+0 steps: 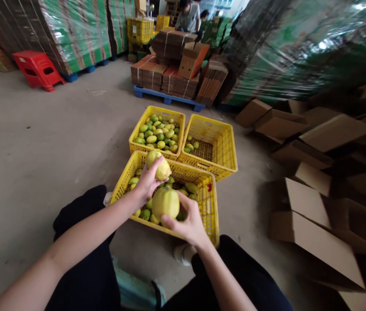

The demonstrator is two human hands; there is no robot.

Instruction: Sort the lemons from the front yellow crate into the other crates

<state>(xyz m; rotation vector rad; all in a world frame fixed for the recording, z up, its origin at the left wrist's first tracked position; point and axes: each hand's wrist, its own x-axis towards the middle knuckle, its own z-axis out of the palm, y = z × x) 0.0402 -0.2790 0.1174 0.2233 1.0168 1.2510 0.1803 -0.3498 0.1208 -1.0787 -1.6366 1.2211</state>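
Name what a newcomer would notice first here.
First, the two pale yellow-green fruits: one in the left hand, one in the right hand, both above the near yellow crate. Next, the bright red stool at far left, and the jumble of open cardboard boxes filling the right side.

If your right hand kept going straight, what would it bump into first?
Beyond the ribbed yellow-green fruit it holds, the right hand would probably meet the left hand or its yellow fruit; depth is unclear.

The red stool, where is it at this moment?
In the head view, the red stool stands on the floor at the upper left, beside the green, plastic-wrapped stack.
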